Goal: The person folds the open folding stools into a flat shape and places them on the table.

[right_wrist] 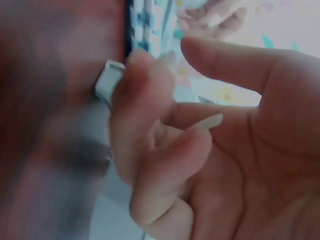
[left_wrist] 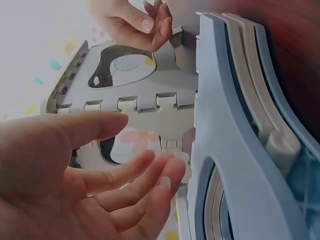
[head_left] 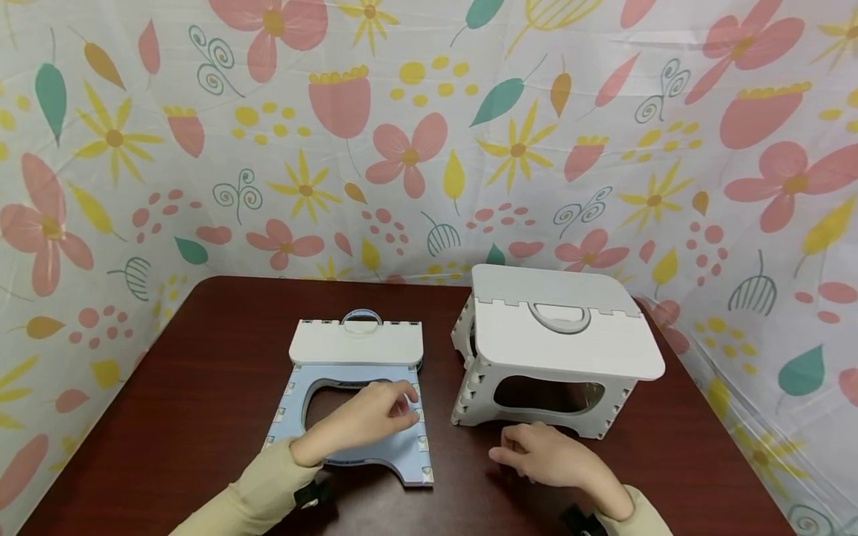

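Observation:
A folded blue-and-white step stool (head_left: pixel 355 350) lies flat on the table, its handle at the far end. My left hand (head_left: pixel 375 409) hovers above its blue leg panel (left_wrist: pixel 220 120) with bent fingers and an empty palm. To the right stands an unfolded grey-and-white step stool (head_left: pixel 563 342), upright on its legs with a handle slot in the top. In front of its near legs is my right hand (head_left: pixel 546 454), fingers loosely curled and holding nothing. The right wrist view shows the same hand (right_wrist: pixel 165 130) close up, slightly blurred.
Both stools are on a dark red-brown table (head_left: pixel 201 357). A white curtain (head_left: pixel 415 223) with flowers and leaves hangs behind the table and along both sides. The two stools have a narrow gap between them.

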A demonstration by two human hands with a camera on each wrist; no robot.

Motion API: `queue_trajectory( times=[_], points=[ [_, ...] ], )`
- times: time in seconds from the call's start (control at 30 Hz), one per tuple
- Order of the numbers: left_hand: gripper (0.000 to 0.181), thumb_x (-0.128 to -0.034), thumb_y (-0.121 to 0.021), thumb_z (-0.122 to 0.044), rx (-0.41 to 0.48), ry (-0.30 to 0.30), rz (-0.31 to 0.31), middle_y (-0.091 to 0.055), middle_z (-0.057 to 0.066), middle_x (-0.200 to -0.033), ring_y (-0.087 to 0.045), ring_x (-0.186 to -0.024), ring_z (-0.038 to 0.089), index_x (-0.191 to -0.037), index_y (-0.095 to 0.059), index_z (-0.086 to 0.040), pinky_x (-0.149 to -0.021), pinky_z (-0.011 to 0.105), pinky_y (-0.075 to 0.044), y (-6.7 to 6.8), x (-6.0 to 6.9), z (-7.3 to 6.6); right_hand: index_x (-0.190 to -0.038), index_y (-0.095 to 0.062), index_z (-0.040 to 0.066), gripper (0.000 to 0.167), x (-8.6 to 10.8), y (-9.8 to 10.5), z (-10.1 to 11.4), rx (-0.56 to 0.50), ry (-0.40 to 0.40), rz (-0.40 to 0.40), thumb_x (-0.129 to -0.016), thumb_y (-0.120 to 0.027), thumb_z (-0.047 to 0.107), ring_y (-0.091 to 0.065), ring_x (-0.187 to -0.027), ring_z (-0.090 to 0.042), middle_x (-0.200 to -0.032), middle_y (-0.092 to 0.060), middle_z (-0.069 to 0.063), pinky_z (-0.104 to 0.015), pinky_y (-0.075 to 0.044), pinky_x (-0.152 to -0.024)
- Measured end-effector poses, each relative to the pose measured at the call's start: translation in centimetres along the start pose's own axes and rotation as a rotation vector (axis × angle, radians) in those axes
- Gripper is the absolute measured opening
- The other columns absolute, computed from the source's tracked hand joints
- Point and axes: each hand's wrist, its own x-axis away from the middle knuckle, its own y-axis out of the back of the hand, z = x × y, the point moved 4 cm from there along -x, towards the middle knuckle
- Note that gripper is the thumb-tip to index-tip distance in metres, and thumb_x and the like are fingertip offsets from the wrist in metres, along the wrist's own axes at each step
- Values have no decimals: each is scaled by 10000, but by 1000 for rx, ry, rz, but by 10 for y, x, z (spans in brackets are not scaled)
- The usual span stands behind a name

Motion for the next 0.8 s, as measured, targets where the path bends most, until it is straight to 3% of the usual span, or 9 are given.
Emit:
queue_trajectory(
  times=[0.23,0.5,0.8],
  points=[
    [308,-919,-648,-251,-39,-12,31,-685,62,-956,-608,-822,145,-1128,-625,-26,-731,250,-475,-9,-10,-2,-691,-543,186,353,8,7,-8,58,-17,52,-955,-562,419,-461,-491,-7,-534,-512,112,-222,-372,-522],
    [374,-936,-631,-276,-44,13,61,-668,108,-1132,-624,-1003,197,-1206,-601,-20,-833,299,-494,-13,-20,-9,-701,-578,143,336,16,12,-24,106,-133,93,-933,-603,384,-496,-473,-75,-495,-535,43,-261,-396,-551],
    [613,-950,-574,-440,-19,72,84,-615,152,-1275,-581,-1186,228,-1377,-461,-15,-955,374,-486,-20,-34,-16,-591,-546,128,394,23,19,-43,175,-206,11,-889,-656,361,-425,-494,-101,-502,-468,53,-262,-347,-521]
  ],
)
